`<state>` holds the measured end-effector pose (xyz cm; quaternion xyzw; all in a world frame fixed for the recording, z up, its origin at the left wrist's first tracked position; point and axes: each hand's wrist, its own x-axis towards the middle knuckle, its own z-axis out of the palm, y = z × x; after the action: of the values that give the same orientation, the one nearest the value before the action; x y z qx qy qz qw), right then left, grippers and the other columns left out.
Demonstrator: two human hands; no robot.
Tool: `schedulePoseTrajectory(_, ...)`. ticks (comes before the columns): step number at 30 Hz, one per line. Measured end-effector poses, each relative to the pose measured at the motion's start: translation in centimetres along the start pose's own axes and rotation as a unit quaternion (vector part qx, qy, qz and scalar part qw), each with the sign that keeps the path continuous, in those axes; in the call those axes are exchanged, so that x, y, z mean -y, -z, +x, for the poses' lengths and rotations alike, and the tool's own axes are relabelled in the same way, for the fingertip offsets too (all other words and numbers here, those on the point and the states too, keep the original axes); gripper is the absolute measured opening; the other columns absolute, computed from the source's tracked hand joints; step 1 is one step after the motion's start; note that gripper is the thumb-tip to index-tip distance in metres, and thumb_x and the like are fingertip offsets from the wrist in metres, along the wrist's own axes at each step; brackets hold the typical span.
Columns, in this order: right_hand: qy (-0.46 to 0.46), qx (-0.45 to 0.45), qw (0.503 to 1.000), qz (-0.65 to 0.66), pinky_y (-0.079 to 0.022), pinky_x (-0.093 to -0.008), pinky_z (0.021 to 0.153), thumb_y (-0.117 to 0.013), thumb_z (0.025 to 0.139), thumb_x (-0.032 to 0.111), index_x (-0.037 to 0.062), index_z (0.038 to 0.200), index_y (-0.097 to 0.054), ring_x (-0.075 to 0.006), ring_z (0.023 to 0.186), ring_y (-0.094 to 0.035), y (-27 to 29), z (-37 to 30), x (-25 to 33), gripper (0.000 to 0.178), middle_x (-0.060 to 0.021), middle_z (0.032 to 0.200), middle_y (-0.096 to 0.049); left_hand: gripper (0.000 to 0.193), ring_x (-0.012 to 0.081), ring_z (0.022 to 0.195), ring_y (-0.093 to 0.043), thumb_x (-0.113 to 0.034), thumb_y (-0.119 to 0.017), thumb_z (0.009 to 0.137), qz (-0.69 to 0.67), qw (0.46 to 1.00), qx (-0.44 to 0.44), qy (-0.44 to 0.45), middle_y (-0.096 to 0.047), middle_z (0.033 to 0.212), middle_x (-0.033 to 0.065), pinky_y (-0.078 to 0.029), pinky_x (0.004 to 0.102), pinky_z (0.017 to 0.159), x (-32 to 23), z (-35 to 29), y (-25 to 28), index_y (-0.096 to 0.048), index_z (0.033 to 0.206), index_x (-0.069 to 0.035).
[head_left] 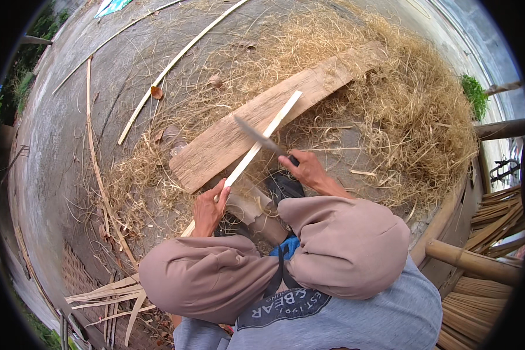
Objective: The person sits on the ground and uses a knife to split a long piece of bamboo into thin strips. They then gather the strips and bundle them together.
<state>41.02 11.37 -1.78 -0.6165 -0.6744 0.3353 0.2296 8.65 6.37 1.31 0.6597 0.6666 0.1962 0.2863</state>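
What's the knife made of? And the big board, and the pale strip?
The knife has a smooth grey blade, so probably metal; its dark handle could be plastic or wood. The board looks like bare, rough wood, because grain lines show. The pale strip seems unpainted bamboo or wood: creamy, straight, smoothish.

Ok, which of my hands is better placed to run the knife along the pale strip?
Your right hand, I'd say: it grips the knife, which crosses the strip in this view. Your left hand holds the strip nearer your body, so it seems better suited to steadying.
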Motion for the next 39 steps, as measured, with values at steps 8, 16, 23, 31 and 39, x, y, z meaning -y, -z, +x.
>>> schedulePoseTrajectory(8, -0.072, -0.062, 0.992, -0.085, -0.057, -0.0469, 0.065, -0.064, 0.093, 0.059, 0.0057, 0.091, -0.064, -0.0396, 0.072, -0.069, 2.4, 0.1, -2.7, 0.054, -0.0165, 0.079, -0.065, 0.039, 0.0414, 0.083, -0.071, -0.05, -0.059, 0.1, -0.038, 0.997, 0.048, 0.052, -0.07, 0.086, 0.0265, -0.053, 0.044, 0.073, -1.4, 0.2, 1.1, -0.073, 0.125, -0.024)
schedulePoseTrajectory(16, 0.103, -0.071, 0.982, -0.142, -0.047, -0.0444, 0.053, -0.068, 0.097, 0.048, 0.0036, 0.089, -0.066, -0.0311, 0.055, -0.06, 3.4, -0.4, -4.2, 0.045, -0.0151, 0.071, -0.062, 0.036, 0.0428, 0.078, -0.069, -0.046, -0.062, 0.099, -0.047, 0.994, 0.069, 0.076, -0.069, 0.083, 0.0266, -0.051, 0.043, 0.068, -1.0, 0.4, 0.8, -0.074, 0.124, -0.024)
schedulePoseTrajectory(23, 0.091, -0.089, 0.981, -0.147, -0.048, -0.044, 0.052, -0.064, 0.096, 0.055, 0.0045, 0.082, -0.061, -0.028, 0.06, -0.063, 4.0, 2.7, -4.2, 0.053, -0.0137, 0.068, -0.062, 0.037, 0.039, 0.074, -0.07, -0.049, -0.06, 0.1, -0.039, 0.997, 0.04, 0.048, -0.07, 0.08, 0.0247, -0.051, 0.0428, 0.066, -0.1, 0.4, 0.6, -0.075, 0.123, -0.024)
schedulePoseTrajectory(31, -0.176, -0.194, 0.958, 0.114, -0.048, -0.0379, 0.052, -0.063, 0.098, 0.052, 0.0007, 0.068, -0.058, -0.0198, 0.055, -0.062, 6.5, 4.9, -4.3, 0.059, -0.0115, 0.059, -0.062, 0.041, 0.0342, 0.087, -0.074, -0.05, -0.057, 0.101, -0.07, 0.992, 0.062, 0.085, -0.074, 0.091, 0.0228, -0.054, 0.0408, 0.076, -0.2, 0.0, 0.7, -0.074, 0.124, -0.02)
schedulePoseTrajectory(39, 0.104, -0.042, 0.989, -0.096, -0.053, -0.0432, 0.059, -0.067, 0.094, 0.056, 0.0062, 0.085, -0.061, -0.0309, 0.066, -0.066, 1.0, 0.2, -1.3, 0.05, -0.0125, 0.077, -0.064, 0.049, 0.0347, 0.091, -0.073, -0.051, -0.046, 0.106, -0.098, 0.981, 0.14, 0.096, -0.074, 0.095, 0.0211, -0.053, 0.0418, 0.082, -0.1, 0.5, 1.2, -0.074, 0.122, -0.015)
